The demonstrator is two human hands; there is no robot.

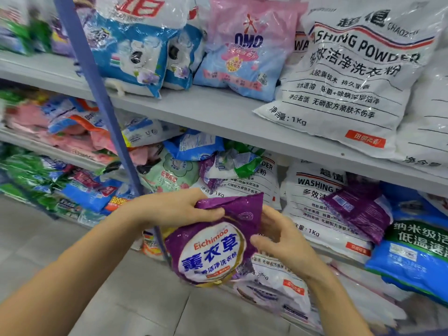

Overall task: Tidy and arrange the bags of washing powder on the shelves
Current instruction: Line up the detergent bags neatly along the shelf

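A purple bag of washing powder (213, 246) with a white oval label hangs in front of the middle shelf. My left hand (179, 207) pinches its top left corner. My right hand (281, 236) grips its right side, fingers behind the bag and thumb on the front. Another purple bag (358, 209) lies on white 1 kg bags (322, 214) on the middle shelf. On the top shelf (218, 112) stand blue-and-white bags (135, 54), a pink OMO bag (247, 49) and a large white bag (351, 76).
A blue shelf post (101, 98) runs diagonally down in front of the left bags. Mixed green, blue and pink bags (60, 170) crowd the left shelves. A blue-and-green bag (412, 258) lies at right. Grey floor tiles (121, 299) lie below.
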